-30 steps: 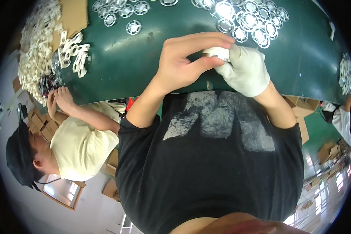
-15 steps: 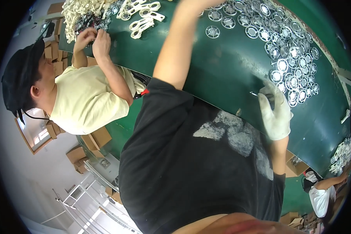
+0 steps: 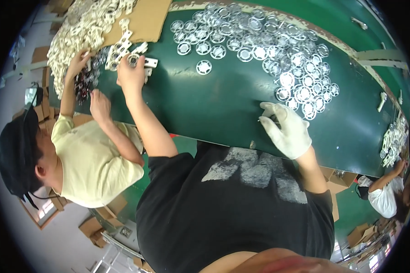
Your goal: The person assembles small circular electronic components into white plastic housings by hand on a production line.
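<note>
My bare left hand (image 3: 131,76) reaches to the far left, its fingers curled at a white plastic part with a ring-shaped end (image 3: 133,59). More white plastic parts (image 3: 150,63) of the same kind lie right beside it. My right hand (image 3: 288,131), in a white glove, hovers near the table's front edge. Thumb and fingers there pinch a thin small pin-like piece (image 3: 260,120), mostly hidden by the glove. Beyond the glove spreads a heap of clear, spoked round discs (image 3: 305,93). A single disc (image 3: 203,67) lies apart from them.
The green table (image 3: 200,104) curves across the view. At far left, a co-worker in a yellow shirt (image 3: 95,164) handles small dark parts (image 3: 83,88) near a pile of cream plastic pieces (image 3: 73,45). Cardboard (image 3: 146,20) lies behind. Another person (image 3: 381,198) works at far right.
My left hand has swung from the discs at the back leftward to the white plastic parts. The view has turned left; my right hand keeps its pinch near the front edge.
</note>
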`<state>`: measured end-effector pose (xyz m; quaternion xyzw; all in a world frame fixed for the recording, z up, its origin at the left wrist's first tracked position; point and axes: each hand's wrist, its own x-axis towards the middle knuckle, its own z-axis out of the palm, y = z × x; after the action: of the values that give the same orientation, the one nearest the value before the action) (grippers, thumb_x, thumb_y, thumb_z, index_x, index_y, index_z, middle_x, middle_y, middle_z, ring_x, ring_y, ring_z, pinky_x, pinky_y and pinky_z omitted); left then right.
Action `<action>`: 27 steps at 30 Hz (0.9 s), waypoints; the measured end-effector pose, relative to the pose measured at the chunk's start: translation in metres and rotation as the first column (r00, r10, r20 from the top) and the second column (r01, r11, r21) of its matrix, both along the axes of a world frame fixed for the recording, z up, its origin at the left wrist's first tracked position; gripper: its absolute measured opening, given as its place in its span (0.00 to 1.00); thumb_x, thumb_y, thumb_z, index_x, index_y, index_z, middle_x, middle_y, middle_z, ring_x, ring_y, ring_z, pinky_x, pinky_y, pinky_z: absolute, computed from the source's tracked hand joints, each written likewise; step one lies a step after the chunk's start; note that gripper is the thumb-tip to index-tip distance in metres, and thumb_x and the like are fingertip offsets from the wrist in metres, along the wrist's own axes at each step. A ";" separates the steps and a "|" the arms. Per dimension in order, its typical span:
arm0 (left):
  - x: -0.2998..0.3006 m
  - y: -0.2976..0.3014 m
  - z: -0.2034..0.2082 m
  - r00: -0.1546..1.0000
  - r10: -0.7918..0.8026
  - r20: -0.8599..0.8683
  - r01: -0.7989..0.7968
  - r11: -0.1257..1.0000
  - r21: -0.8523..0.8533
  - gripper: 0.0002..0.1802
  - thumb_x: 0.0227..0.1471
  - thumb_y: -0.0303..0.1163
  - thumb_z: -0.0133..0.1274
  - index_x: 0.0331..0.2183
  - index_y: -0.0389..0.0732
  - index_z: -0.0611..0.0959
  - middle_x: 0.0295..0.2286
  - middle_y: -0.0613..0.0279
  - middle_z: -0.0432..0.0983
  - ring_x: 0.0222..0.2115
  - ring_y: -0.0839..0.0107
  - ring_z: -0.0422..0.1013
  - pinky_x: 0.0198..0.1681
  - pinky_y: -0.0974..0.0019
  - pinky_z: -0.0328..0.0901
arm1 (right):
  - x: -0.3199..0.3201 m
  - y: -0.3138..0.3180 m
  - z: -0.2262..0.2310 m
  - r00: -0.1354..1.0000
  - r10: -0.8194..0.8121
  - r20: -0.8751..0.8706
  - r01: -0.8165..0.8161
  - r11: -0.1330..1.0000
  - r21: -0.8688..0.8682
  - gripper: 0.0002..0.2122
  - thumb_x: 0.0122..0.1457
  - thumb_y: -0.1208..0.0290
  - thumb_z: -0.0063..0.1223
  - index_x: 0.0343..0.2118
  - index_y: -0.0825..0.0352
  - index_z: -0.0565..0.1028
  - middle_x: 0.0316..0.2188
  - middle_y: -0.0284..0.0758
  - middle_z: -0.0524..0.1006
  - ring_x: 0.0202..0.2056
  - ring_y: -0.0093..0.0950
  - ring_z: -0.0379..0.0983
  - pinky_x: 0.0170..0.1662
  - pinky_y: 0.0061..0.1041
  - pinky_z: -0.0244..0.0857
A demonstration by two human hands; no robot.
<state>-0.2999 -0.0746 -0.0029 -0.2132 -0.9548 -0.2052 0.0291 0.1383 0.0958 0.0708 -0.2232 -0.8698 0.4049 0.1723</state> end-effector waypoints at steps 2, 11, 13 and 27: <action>0.020 0.006 0.018 0.983 -0.092 -0.159 0.106 0.991 0.084 0.25 0.51 0.43 0.66 0.48 0.41 0.83 0.40 0.48 0.80 0.42 0.53 0.77 0.48 0.57 0.69 | 0.000 0.000 -0.007 0.998 -0.031 -0.053 0.035 0.997 0.062 0.14 0.56 0.74 0.62 0.46 0.66 0.77 0.29 0.32 0.79 0.32 0.31 0.80 0.38 0.28 0.75; 0.216 0.092 0.075 0.467 -0.862 0.200 0.532 0.454 0.715 0.15 0.47 0.25 0.68 0.39 0.41 0.83 0.37 0.62 0.76 0.38 0.67 0.75 0.44 0.65 0.68 | -0.024 -0.005 0.007 0.993 -0.117 -0.017 0.117 0.961 0.249 0.34 0.50 0.66 0.69 0.59 0.68 0.66 0.50 0.46 0.74 0.51 0.45 0.73 0.54 0.41 0.68; 0.241 0.095 0.073 0.373 -0.901 0.224 0.559 0.411 0.720 0.18 0.46 0.29 0.69 0.42 0.42 0.84 0.38 0.59 0.76 0.41 0.62 0.75 0.46 0.64 0.68 | -0.025 -0.003 0.015 0.983 -0.155 0.103 0.146 0.985 0.088 0.27 0.54 0.66 0.66 0.55 0.67 0.70 0.43 0.45 0.77 0.44 0.43 0.77 0.47 0.39 0.71; 0.169 0.058 0.017 0.721 -0.689 -0.074 0.689 0.704 0.171 0.15 0.49 0.33 0.68 0.40 0.45 0.85 0.39 0.62 0.77 0.38 0.60 0.75 0.40 0.59 0.70 | 0.008 0.002 -0.017 0.871 -0.322 0.371 0.389 0.913 -0.119 0.16 0.61 0.55 0.56 0.41 0.64 0.79 0.27 0.45 0.81 0.32 0.45 0.81 0.39 0.37 0.73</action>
<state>-0.1313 -0.0166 0.0138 -0.5508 -0.7824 -0.2891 -0.0278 0.1461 0.0974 0.0541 -0.4627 -0.7873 0.4019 0.0675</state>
